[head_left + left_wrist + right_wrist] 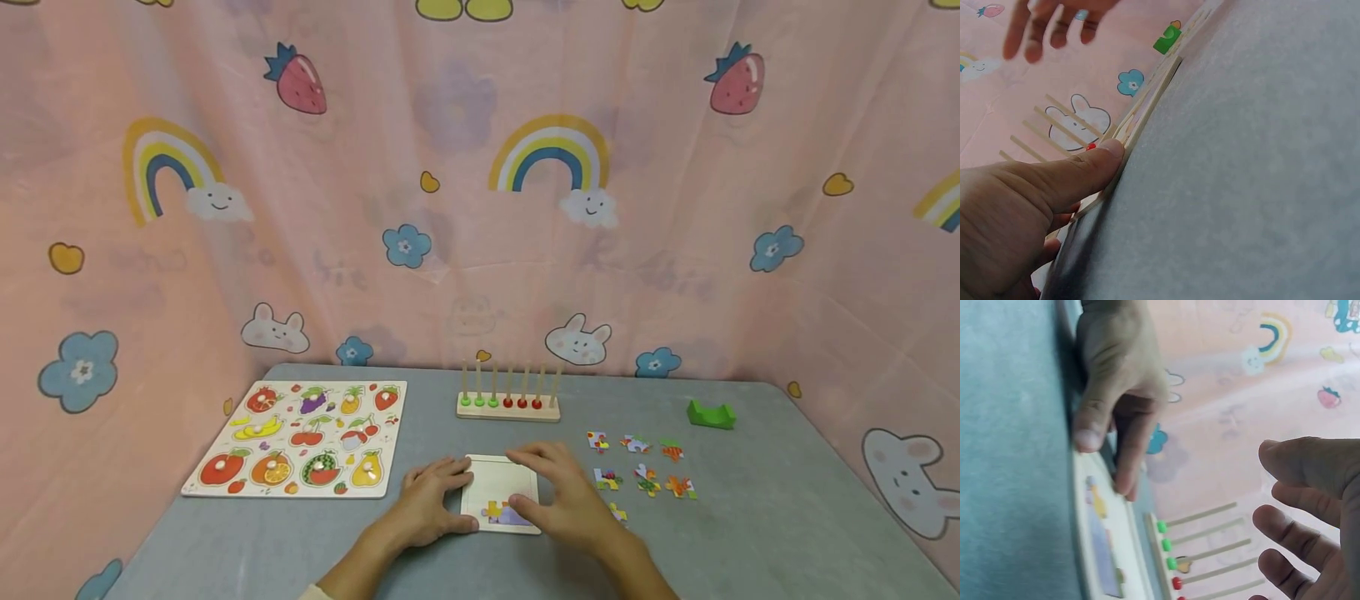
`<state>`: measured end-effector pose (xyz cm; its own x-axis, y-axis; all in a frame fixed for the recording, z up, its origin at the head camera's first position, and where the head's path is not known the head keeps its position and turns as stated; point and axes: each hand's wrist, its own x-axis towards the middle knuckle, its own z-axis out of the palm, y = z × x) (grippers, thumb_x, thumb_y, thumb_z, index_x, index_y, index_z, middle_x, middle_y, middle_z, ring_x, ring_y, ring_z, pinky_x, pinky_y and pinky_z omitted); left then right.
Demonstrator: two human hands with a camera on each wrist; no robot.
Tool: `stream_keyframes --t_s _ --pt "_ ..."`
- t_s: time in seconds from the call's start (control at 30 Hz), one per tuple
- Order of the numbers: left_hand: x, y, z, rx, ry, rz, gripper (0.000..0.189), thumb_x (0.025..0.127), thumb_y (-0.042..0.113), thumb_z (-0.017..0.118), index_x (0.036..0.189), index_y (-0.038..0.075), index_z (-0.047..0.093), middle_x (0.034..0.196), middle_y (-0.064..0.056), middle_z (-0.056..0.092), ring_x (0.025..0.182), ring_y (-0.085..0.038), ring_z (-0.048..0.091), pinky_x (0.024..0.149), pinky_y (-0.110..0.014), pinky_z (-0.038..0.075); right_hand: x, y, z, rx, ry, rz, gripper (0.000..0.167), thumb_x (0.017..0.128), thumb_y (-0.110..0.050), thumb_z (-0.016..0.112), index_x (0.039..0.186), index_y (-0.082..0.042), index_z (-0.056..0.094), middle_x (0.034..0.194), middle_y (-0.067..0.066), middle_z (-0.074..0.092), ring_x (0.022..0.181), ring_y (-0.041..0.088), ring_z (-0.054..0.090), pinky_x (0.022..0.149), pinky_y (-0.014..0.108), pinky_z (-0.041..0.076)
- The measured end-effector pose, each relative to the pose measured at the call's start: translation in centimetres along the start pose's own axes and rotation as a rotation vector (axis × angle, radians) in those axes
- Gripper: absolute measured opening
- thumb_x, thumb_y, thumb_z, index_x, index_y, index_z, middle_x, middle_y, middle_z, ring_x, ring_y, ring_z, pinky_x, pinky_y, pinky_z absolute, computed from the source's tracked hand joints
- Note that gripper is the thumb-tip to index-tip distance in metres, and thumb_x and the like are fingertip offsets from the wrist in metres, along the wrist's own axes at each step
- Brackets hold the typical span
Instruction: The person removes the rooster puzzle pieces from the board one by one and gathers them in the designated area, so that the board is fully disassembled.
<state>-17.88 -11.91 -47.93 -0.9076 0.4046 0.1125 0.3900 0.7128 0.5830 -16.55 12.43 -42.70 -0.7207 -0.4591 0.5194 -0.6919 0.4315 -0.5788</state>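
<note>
A small square wooden puzzle tray point(486, 479) lies on the table before me. Joined purple and yellow jigsaw pieces point(508, 515) sit in its lower part; the right wrist view shows these pieces point(1102, 547) flat inside the rim. My left hand point(429, 504) grips the tray's left side, its thumb at the near corner and its fingers farther up the edge. Above the tray's right side hovers my right hand point(570, 496), fingers spread and nothing between them; in its own wrist view the hand point(1313, 512) is apart from the tray.
Several loose jigsaw pieces point(647, 479) lie in rows to the right. A peg stand point(510, 409) with green and red beads is behind the tray. At the left lies a fruit knob puzzle point(288, 446). A green notched block point(711, 416) sits at the back right, before a pink curtain point(465, 292).
</note>
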Motion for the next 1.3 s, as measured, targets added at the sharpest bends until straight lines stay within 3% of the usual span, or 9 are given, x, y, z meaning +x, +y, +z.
stream_keyframes --t_s 0.17,0.43,0.67,1.0,1.13,1.3 --pt "0.0 0.0 0.2 0.006 0.002 0.002 0.069 0.072 0.040 0.084 0.127 0.005 0.063 0.142 -0.002 0.049 0.135 -0.028 0.035 0.101 -0.058 0.019 -0.4 0.9 1.2 0.011 -0.027 0.047 0.046 0.076 -0.014 0.080 0.120 -0.008 0.068 0.110 -0.008 0.060 0.101 0.013 0.047 0.085 0.042 0.043" --pt "0.0 0.0 0.3 0.010 0.000 0.000 0.068 0.072 0.040 0.084 0.128 0.006 0.063 0.142 -0.001 0.049 0.135 -0.028 0.035 0.101 -0.058 0.019 -1.0 2.3 2.7 0.051 -0.041 0.016 0.044 0.077 -0.010 0.079 0.119 -0.003 0.067 0.108 -0.003 0.060 0.098 0.015 0.047 0.083 0.038 0.043" --pt "0.0 0.1 0.2 0.012 -0.002 0.001 0.068 0.072 0.040 0.083 0.128 0.006 0.063 0.142 -0.001 0.049 0.135 -0.028 0.035 0.101 -0.058 0.019 -1.4 2.9 3.4 0.045 -0.093 0.120 0.044 0.074 -0.011 0.078 0.117 -0.005 0.068 0.110 -0.008 0.057 0.104 0.015 0.046 0.089 0.042 0.041" --pt "-0.1 0.2 0.0 0.010 -0.009 -0.003 0.068 0.072 0.040 0.083 0.128 0.006 0.063 0.143 -0.002 0.048 0.135 -0.028 0.035 0.101 -0.057 0.019 -1.7 3.2 3.7 -0.022 -0.172 0.156 0.043 0.074 -0.015 0.078 0.116 -0.006 0.069 0.109 -0.007 0.056 0.100 0.015 0.045 0.086 0.045 0.037" --pt "-0.1 0.1 -0.1 0.008 -0.008 -0.004 0.069 0.072 0.040 0.083 0.128 0.006 0.063 0.143 -0.002 0.048 0.135 -0.028 0.035 0.101 -0.057 0.019 -1.6 3.1 3.7 -0.065 -0.209 0.153 0.032 0.076 -0.018 0.077 0.106 -0.009 0.073 0.107 -0.007 0.054 0.099 0.016 0.044 0.084 0.047 0.035" --pt "0.0 0.0 -0.1 0.007 -0.009 -0.005 0.068 0.073 0.040 0.083 0.128 0.006 0.063 0.143 -0.001 0.048 0.135 -0.028 0.035 0.101 -0.058 0.019 -1.6 3.0 3.9 -0.097 -0.191 0.110 0.018 0.075 -0.014 0.075 0.093 -0.013 0.074 0.104 -0.007 0.053 0.098 0.016 0.044 0.083 0.047 0.035"
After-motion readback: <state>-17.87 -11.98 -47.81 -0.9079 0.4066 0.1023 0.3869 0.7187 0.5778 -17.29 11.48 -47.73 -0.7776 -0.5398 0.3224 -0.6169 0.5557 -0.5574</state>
